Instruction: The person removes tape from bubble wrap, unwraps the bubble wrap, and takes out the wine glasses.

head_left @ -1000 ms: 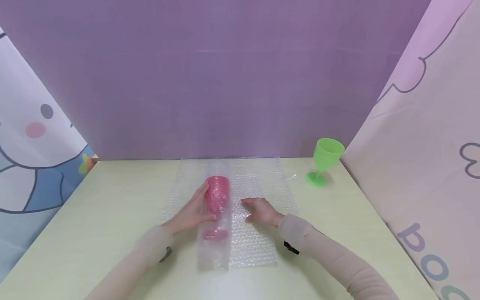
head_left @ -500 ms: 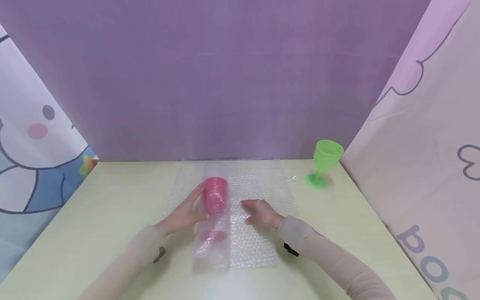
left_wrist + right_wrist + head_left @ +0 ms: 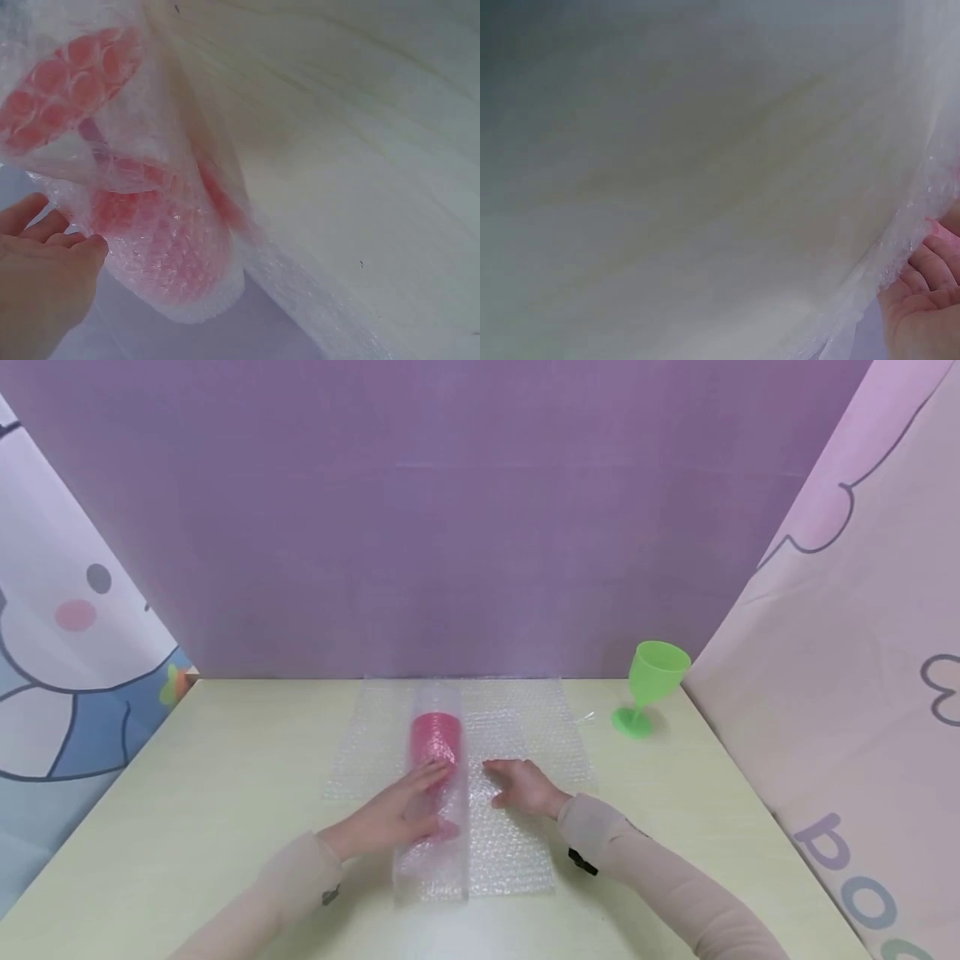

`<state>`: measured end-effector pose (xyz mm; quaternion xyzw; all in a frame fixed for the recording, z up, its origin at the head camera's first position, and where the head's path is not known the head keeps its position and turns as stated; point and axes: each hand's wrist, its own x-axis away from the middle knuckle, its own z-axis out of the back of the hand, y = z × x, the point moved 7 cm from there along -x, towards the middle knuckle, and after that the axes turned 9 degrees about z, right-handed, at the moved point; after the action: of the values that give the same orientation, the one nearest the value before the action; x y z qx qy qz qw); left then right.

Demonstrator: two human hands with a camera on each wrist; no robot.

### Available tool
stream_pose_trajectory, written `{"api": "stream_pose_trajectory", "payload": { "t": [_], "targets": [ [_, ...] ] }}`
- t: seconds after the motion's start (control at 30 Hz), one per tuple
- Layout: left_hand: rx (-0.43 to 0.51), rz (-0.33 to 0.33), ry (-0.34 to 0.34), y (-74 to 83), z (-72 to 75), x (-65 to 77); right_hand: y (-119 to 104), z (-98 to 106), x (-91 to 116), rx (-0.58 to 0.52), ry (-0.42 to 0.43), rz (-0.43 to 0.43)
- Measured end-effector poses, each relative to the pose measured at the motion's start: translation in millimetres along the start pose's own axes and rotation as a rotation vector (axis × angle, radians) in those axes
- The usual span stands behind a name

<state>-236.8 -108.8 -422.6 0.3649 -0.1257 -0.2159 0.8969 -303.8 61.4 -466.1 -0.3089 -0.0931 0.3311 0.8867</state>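
A pink goblet (image 3: 435, 735) lies on its side under a rolled layer of clear bubble wrap (image 3: 510, 856), its bowl toward the back and its foot toward the front. My left hand (image 3: 386, 817) lies over the roll around the stem, fingers extended across the wrap. In the left wrist view the wrapped goblet (image 3: 176, 240) shows beside the loosely bent fingers (image 3: 56, 225). My right hand (image 3: 527, 787) rests on the flat wrap just right of the roll, fingers relaxed. Only part of that hand (image 3: 926, 300) enters the right wrist view, by the wrap's edge.
A green goblet (image 3: 652, 681) stands upright at the back right of the pale table (image 3: 247, 760). A small clear scrap (image 3: 585, 717) lies by the wrap's right edge. A purple panel (image 3: 450, 527) closes off the back, with printed cloths (image 3: 847, 693) at the sides.
My left hand shifted slightly left with the roll, then came forward and right from the goblet's bowl to its stem. The roll moved back right. My right hand stayed in place.
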Motion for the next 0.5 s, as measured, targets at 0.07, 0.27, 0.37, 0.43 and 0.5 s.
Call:
{"api": "stream_pose_trajectory", "payload": {
  "t": [0.07, 0.27, 0.37, 0.43, 0.5],
  "targets": [
    [-0.019, 0.015, 0.003, 0.6, 0.4, 1.5, 0, 0, 0, 0.000, 0.002, 0.003],
    [-0.155, 0.047, -0.033, 4.5, -0.2, 10.7, 1, -1, 0, -0.003, 0.002, 0.012],
    [-0.176, 0.068, -0.081, 7.5, -2.7, 18.5, 2, -1, 1, -0.013, -0.002, 0.007],
    [-0.193, 0.091, -0.101, 9.0, -4.9, 23.5, 2, -1, 1, -0.012, -0.001, 0.009],
    [-0.239, 0.098, -0.104, 10.3, -7.3, 27.3, 2, -1, 1, -0.011, -0.001, 0.012]
  ]
}}
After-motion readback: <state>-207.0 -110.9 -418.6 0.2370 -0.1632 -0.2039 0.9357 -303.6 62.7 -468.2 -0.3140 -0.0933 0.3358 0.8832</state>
